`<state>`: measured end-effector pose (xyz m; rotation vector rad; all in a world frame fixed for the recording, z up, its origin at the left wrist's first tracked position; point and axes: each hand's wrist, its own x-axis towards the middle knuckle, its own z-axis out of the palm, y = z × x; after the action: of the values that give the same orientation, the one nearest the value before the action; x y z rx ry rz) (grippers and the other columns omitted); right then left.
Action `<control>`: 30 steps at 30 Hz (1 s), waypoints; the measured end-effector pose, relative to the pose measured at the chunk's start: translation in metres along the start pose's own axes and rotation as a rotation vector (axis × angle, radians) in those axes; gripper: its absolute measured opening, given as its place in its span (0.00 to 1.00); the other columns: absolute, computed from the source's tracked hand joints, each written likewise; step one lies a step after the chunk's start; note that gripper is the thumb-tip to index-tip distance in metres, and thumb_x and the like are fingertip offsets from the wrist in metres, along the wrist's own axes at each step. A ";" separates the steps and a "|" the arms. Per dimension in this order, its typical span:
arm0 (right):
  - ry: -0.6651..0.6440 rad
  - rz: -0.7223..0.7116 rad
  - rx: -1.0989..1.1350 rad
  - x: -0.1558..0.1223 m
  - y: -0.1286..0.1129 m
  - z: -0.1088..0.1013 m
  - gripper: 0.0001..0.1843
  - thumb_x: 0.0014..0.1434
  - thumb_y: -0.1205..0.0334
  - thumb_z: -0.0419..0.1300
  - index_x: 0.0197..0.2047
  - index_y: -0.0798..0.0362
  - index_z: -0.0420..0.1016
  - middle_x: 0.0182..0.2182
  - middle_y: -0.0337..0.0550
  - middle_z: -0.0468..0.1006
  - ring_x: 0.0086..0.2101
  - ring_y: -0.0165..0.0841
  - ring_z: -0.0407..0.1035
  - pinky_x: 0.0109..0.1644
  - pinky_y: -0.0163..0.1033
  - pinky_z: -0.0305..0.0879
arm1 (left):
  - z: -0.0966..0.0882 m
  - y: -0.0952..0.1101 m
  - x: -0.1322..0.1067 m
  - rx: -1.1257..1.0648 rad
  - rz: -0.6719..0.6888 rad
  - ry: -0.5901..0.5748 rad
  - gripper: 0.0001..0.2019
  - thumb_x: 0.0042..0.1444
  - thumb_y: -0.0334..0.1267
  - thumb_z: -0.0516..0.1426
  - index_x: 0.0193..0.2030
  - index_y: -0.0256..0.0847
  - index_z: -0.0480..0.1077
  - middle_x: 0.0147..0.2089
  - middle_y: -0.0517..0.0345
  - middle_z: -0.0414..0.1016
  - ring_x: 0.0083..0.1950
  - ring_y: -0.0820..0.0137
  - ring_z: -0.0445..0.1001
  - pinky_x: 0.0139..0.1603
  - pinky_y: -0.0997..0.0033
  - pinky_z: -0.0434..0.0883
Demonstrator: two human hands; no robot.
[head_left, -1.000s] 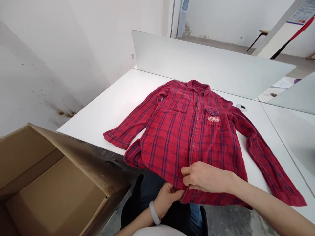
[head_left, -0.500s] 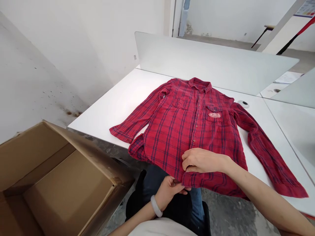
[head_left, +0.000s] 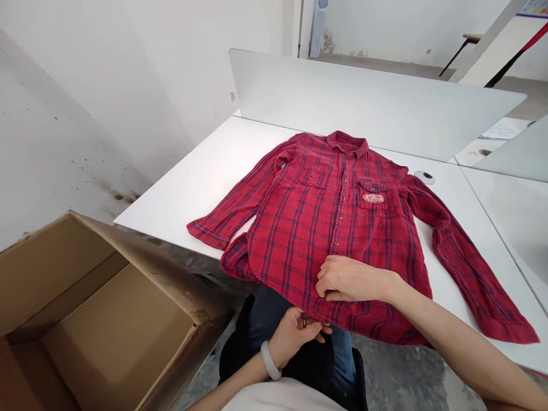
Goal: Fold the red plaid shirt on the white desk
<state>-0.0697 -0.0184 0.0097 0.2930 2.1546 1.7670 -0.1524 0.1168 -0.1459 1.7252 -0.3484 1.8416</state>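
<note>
A red and navy plaid shirt point(head_left: 295, 228) lies front up, its collar away from me and both sleeves spread out. Its lower hem hangs over the near table edge. My right hand point(head_left: 351, 278) is closed on the cloth of the button placket low on the front, fingertips pinched together. Under the hem, my left hand point(head_left: 291, 337) has its fingers loosely stretched, partly hidden behind the cloth. The left thumb shows below the hem, apart from it. A ring and a pale bangle point(head_left: 271, 361) are on that hand and wrist.
An open cardboard box point(head_left: 124, 319) stands at the left, close to the white table point(head_left: 171, 194). Behind the shirt rises a frosted divider panel point(head_left: 363, 105). A round cable cap point(head_left: 425, 177) sits beside the right shoulder of the shirt.
The hem flap between my hands has dropped and lies flatter. My left thumb has come off the hem edge. My right hand keeps its pinch in nearly the same spot.
</note>
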 end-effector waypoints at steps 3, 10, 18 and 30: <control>-0.001 -0.016 -0.016 0.001 0.001 0.005 0.07 0.60 0.66 0.57 0.32 0.53 0.76 0.30 0.41 0.78 0.33 0.32 0.69 0.40 0.38 0.55 | 0.000 0.000 -0.001 -0.063 -0.026 0.004 0.22 0.41 0.50 0.68 0.33 0.32 0.73 0.33 0.47 0.77 0.35 0.63 0.77 0.31 0.70 0.71; 0.038 -0.009 0.097 0.002 -0.001 -0.001 0.08 0.60 0.59 0.59 0.35 0.53 0.76 0.30 0.41 0.77 0.34 0.32 0.69 0.40 0.37 0.59 | 0.003 -0.008 0.008 -0.063 -0.108 0.032 0.24 0.43 0.55 0.65 0.26 0.30 0.74 0.25 0.51 0.74 0.22 0.74 0.70 0.21 0.76 0.66; 0.665 0.449 0.048 -0.016 0.146 -0.056 0.10 0.58 0.62 0.56 0.39 0.54 0.77 0.37 0.46 0.78 0.36 0.34 0.71 0.44 0.38 0.66 | -0.005 -0.012 0.013 -0.001 -0.104 0.019 0.25 0.43 0.57 0.65 0.27 0.30 0.76 0.25 0.50 0.75 0.23 0.73 0.72 0.25 0.75 0.68; 0.678 0.981 -0.318 -0.019 0.334 -0.100 0.17 0.53 0.68 0.54 0.44 0.54 0.78 0.47 0.49 0.77 0.50 0.46 0.65 0.55 0.53 0.55 | -0.038 -0.004 0.027 0.360 -0.136 -0.188 0.17 0.54 0.53 0.59 0.43 0.44 0.74 0.43 0.53 0.77 0.46 0.62 0.74 0.46 0.61 0.72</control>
<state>-0.1085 -0.0471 0.3555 0.8830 2.2399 3.0775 -0.1811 0.1480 -0.1254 2.1142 0.0336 1.7246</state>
